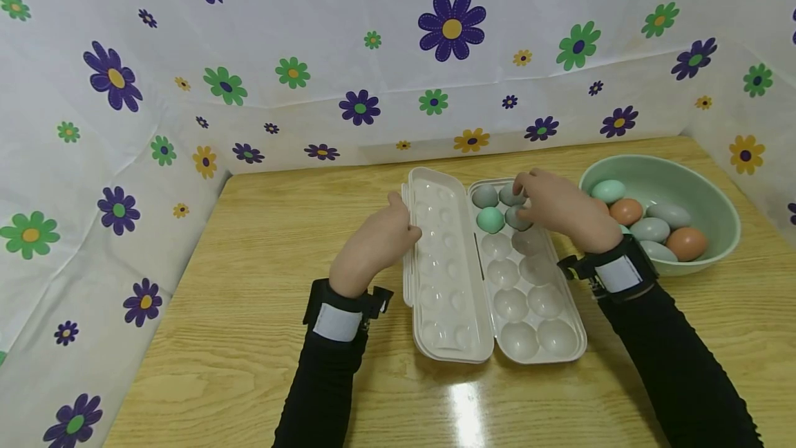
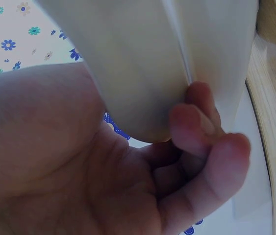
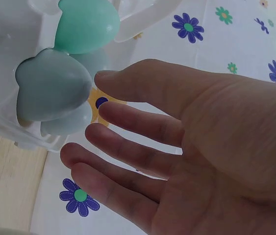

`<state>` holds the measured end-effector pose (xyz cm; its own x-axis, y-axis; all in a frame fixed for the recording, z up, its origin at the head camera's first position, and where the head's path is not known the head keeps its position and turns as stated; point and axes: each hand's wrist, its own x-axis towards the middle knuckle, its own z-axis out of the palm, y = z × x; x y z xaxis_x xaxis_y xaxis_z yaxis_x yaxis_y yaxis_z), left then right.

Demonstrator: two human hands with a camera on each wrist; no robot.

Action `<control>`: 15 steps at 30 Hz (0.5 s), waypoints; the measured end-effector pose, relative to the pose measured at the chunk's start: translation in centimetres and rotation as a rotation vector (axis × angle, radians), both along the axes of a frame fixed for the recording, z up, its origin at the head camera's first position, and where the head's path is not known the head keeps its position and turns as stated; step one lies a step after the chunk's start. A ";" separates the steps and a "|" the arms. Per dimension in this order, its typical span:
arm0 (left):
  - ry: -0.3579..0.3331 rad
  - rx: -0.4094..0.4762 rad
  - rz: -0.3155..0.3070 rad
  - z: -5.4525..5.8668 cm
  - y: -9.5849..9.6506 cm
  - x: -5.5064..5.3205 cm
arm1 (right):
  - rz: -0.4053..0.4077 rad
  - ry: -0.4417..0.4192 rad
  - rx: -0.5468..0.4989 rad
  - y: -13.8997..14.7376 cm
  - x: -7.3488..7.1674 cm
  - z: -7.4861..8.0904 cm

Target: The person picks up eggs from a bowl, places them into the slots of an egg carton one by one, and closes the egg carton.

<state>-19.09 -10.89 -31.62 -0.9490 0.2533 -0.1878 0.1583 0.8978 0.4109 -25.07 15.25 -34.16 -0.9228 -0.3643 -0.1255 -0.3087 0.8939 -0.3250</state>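
Loading eggs [image 1: 490,220], I'd judge: right hand [image 1: 562,209], fingers loosely spread, beside grey egg [image 1: 515,218]; left hand [image 1: 376,244] gripping lid [image 1: 449,254]. Next calls for another from bowl [image 1: 715,209].

The white egg carton [image 1: 546,301] lies open on the desk [image 1: 280,227], lid [image 1: 449,275] flat at left; 3 grey-blue eggs [image 1: 485,196] and 1 mint-green egg [image 1: 490,220] sit in its 2 far rows.

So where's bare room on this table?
Largest patch: table, left of the left hand to the floral cloth. Smaller: in front of the carton, between the sleeves. Crowded: between carton and bowl, where the right hand reaches over.
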 end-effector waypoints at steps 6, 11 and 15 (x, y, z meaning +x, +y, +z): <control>-0.004 0.009 0.010 0.1 0.0 0.1 | -0.001 0.008 -0.006 0.2 0.0 0.4; 0.003 0.003 0.008 0.1 0.0 0.0 | 0.005 0.024 -0.005 0.3 0.1 0.6; 0.001 0.002 0.005 0.0 0.0 0.0 | -0.001 0.027 -0.010 0.5 0.0 0.7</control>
<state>-19.08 -10.89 -31.62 -0.9504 0.2487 -0.1869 0.1539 0.8979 0.4125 -25.03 15.71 -33.46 -0.9263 -0.3640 -0.0969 -0.3162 0.8911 -0.3254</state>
